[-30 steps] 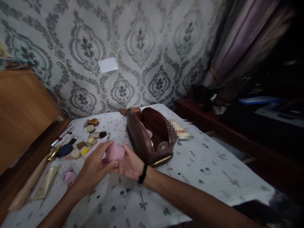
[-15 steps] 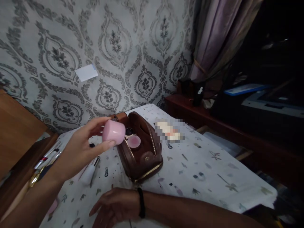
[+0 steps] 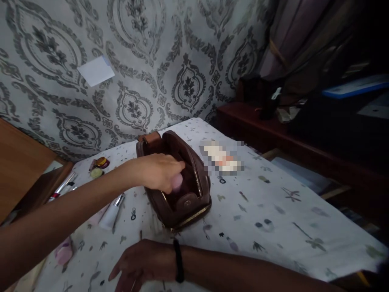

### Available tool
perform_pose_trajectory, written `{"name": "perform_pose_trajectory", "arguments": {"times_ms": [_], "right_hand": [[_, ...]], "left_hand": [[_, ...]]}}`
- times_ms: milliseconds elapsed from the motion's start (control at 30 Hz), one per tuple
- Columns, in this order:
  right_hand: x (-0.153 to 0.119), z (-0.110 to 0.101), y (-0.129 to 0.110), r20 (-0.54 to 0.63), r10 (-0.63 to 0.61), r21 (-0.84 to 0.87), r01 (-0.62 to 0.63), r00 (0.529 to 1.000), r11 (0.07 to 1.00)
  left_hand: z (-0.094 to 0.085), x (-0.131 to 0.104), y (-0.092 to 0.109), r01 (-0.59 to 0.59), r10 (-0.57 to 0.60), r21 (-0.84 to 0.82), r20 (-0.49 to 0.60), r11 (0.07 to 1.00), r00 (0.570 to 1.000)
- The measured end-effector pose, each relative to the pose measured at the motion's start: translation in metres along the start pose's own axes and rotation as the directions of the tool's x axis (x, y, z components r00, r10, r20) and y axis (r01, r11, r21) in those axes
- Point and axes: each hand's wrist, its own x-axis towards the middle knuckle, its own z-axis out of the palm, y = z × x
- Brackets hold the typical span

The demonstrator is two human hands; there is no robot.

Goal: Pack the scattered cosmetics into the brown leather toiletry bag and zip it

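Note:
My left hand (image 3: pixel 159 172) reaches down into the opening of a brown zip bag (image 3: pixel 182 211). A small pink jar (image 3: pixel 176 183) shows between the thumb and fingers; the rest of it is hidden by the hand and the dark inside of the bag. The bag's zipped top is spread apart, and a round snap shows on its near flap. Close to the front of the table, my right hand (image 3: pixel 136 263) hangs loose with its fingers apart and nothing in it. A black band circles that wrist.
On the patterned white cloth (image 3: pixel 258 243) lie a white-handled brush (image 3: pixel 112 213), a pink item (image 3: pixel 63 252), a dark yellow-banded jar (image 3: pixel 102 162) and several slim tubes (image 3: pixel 65 184). A blurred-out flat item (image 3: pixel 223 158) is right of the bag. A patterned wall (image 3: pixel 136 81) stands behind.
My left hand has brought the pink jar from above the bag's left edge down and right into its opening. My right hand stays near the same place. The camera view has shifted slightly.

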Motion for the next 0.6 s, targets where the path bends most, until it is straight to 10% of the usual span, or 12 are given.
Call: {"name": "perform_pose_trajectory", "arguments": {"times_ms": [200,600], "right_hand": [[0.000,0.002,0.000,-0.028,0.006,-0.008,-0.006,1.000,1.000],[-0.004,0.006,-0.003,-0.029,-0.004,-0.021,0.003,1.000,1.000]], "left_hand": [[0.005,0.027,0.015,-0.045,0.020,0.167,0.153,0.985,0.988],[0.044,0.054,0.002,-0.102,0.095,-0.054,-0.118,0.993,0.988]]}}
